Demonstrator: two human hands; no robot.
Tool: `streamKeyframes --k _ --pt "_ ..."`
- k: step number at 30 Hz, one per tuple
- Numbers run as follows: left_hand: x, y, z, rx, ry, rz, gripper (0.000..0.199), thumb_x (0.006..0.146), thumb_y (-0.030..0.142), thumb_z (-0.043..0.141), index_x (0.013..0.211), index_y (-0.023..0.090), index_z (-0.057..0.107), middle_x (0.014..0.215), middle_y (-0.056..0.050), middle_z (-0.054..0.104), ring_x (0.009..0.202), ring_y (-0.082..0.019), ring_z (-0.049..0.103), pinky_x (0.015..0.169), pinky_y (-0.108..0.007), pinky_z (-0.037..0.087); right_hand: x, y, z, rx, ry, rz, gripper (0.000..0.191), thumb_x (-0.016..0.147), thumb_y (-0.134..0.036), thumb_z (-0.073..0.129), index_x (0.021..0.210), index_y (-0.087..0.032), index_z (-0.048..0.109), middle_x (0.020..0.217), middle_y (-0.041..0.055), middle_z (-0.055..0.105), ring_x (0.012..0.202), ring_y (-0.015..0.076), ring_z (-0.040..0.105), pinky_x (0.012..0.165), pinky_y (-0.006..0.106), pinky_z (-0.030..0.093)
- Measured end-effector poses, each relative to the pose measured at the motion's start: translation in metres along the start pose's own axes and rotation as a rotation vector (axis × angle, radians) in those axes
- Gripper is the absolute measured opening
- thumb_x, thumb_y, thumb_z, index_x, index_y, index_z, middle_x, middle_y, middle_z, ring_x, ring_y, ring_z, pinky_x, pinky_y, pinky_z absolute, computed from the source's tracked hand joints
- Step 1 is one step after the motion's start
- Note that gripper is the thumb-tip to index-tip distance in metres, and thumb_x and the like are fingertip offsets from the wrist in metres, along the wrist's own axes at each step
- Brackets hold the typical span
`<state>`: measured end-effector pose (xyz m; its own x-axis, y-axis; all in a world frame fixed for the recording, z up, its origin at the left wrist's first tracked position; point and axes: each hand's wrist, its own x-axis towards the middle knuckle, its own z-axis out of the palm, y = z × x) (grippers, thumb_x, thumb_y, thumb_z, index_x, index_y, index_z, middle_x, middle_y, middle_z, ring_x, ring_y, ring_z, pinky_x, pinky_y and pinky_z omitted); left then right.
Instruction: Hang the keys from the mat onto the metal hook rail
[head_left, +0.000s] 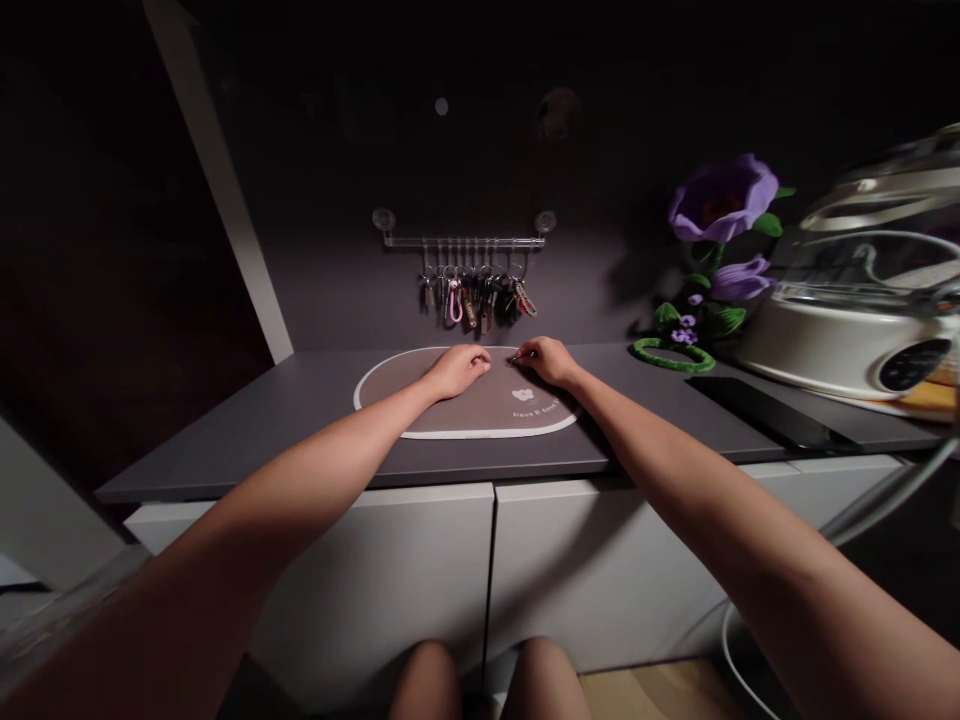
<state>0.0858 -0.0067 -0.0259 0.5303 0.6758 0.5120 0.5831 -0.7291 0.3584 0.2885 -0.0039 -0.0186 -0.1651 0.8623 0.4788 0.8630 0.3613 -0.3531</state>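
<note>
At brown mat [391, 378], L hand [459, 371] curled, grip unclear, R hand [548, 359] pinching sm. metal item [513, 360]

The one view looks out from the person's head, facing forward and down over the bench [225, 430] to the wall [322, 290] behind it. It sits above the bench's front edge and near it: the left arm [300, 490] and right arm [712, 490] come in large from the lower corners and narrow toward the mat [450, 420], close to the middle. The wide frame reaches down past the cupboard doors [420, 580] to the knees [427, 675] at the bottom edge; the right edge cuts off the steamer [847, 335].
</note>
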Motion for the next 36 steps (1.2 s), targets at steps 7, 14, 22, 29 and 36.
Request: streamKeyframes --k 7,14,22,29,36 --pt "0.001 -0.001 0.000 -0.010 0.003 -0.013 0.021 0.077 0.021 0.050 0.091 0.013 0.064 0.083 -0.004 0.066 0.072 -0.013 0.057 0.069 -0.023 0.043 -0.004 -0.010 -0.006 0.176 -0.038 0.076 0.008 0.067 -0.022 0.063 0.068 -0.016 0.068 0.065 0.0003 0.065 0.063 0.0110 0.055 0.062 0.020 0.038" --pt "0.002 -0.005 0.003 -0.032 0.039 0.008 0.021 0.077 0.020 0.049 0.090 0.013 0.064 0.084 -0.004 0.066 0.071 -0.012 0.057 0.069 -0.023 0.043 -0.008 -0.019 -0.008 0.592 -0.055 0.188 0.010 0.063 -0.023 0.065 0.065 -0.014 0.064 0.056 -0.0013 0.060 0.050 0.0064 0.046 0.053 0.020 0.037" --pt "0.003 -0.002 0.001 -0.069 0.085 -0.052 0.020 0.078 0.021 0.048 0.087 0.013 0.064 0.081 -0.005 0.067 0.070 -0.013 0.057 0.068 -0.023 0.044 -0.006 -0.020 -0.011 0.870 0.033 0.260 0.017 0.057 -0.024 0.072 0.066 -0.014 0.062 0.059 -0.0008 0.060 0.053 0.0067 0.048 0.058 0.022 0.040" --pt "0.004 -0.005 0.004 -0.082 0.096 -0.034 0.019 0.078 0.022 0.048 0.083 0.014 0.064 0.081 -0.005 0.066 0.072 -0.013 0.058 0.071 -0.024 0.044 -0.004 -0.021 -0.015 1.021 0.112 0.232 0.025 0.053 -0.030 0.075 0.066 -0.014 0.062 0.064 -0.0013 0.060 0.058 0.0064 0.050 0.064 0.022 0.043" --pt "0.004 -0.009 0.008 -0.119 0.096 -0.044 0.019 0.078 0.023 0.046 0.082 0.014 0.063 0.077 -0.004 0.065 0.069 -0.013 0.057 0.066 -0.024 0.043 0.007 -0.026 -0.031 1.148 0.191 0.282 0.020 0.058 -0.026 0.073 0.067 -0.016 0.059 0.069 0.0005 0.061 0.065 0.0088 0.056 0.069 0.023 0.047"
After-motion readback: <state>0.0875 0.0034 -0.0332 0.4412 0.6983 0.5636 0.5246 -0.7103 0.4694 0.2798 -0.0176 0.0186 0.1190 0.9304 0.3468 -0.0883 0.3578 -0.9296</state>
